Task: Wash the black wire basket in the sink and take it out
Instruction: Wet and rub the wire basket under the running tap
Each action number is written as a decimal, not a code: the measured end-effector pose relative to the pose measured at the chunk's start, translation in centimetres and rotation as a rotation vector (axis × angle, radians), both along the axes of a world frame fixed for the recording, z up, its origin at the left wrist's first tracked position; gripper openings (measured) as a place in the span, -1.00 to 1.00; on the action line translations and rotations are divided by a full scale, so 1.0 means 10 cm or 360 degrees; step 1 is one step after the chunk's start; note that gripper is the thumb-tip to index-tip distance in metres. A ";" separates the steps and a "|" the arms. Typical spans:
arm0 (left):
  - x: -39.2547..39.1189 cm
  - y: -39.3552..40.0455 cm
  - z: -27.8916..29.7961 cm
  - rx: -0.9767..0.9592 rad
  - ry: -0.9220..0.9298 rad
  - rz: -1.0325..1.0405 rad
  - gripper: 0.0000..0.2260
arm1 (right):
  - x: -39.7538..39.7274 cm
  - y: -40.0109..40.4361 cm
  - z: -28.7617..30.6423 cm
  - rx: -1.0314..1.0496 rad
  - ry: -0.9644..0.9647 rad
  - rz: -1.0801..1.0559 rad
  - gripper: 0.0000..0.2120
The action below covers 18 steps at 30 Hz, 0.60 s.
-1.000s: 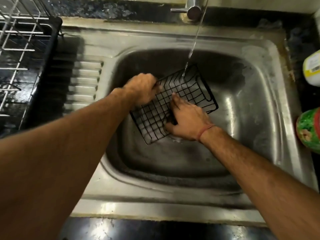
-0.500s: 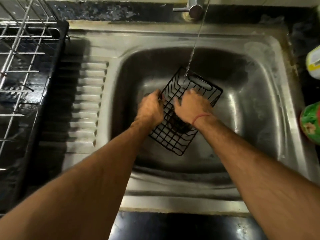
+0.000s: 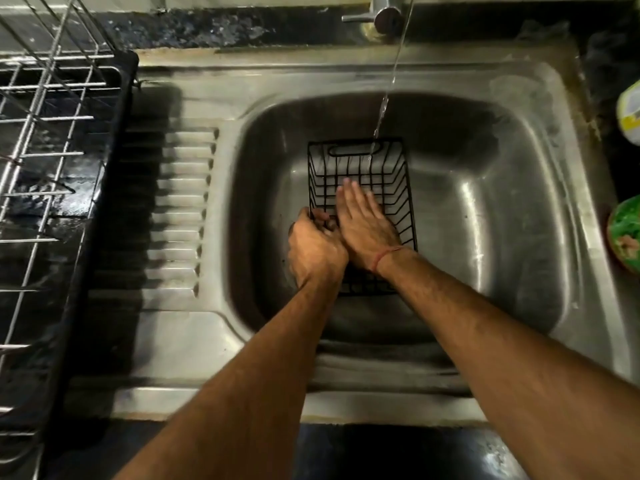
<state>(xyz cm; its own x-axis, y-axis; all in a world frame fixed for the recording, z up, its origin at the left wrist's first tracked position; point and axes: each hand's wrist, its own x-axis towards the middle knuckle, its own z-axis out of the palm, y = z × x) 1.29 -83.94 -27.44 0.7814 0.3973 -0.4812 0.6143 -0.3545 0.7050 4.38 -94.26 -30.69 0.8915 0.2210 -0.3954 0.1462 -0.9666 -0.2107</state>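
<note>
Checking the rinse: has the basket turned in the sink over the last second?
Yes. The basket was skewed to the sink walls; it now lies square with them.

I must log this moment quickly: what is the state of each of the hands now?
Left hand: closed, gripping the left edge of the black wire basket.
Right hand: open, fingers straight, lying flat inside the basket.

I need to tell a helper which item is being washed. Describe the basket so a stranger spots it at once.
Find the steel sink. In its basin, under the tap's water stream, sits the basket, with both hands on it. It is the only black wire grid there; the rack beside the sink is silver.
</note>
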 end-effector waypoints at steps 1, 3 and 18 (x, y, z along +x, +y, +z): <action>-0.01 0.01 0.00 0.0001 -0.0007 0.0021 -0.83 | 0.02 -0.03 0.00 0.0028 0.0000 0.0066 -0.29; 0.00 0.01 -0.01 0.0056 -0.0012 0.0030 -0.79 | 0.07 -0.06 0.02 0.0058 0.0011 -0.0187 -0.31; 0.01 0.42 0.17 0.0181 -0.0071 -0.0010 -0.77 | 0.27 -0.02 0.58 -0.0842 -0.0104 0.0725 -0.33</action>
<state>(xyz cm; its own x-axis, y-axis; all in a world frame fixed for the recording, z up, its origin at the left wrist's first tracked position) 1.36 -79.74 -25.70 0.8039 0.4421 -0.3979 0.5805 -0.4375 0.6867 7.11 -94.48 -24.91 0.7813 0.3711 -0.5017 0.5576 -0.7762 0.2942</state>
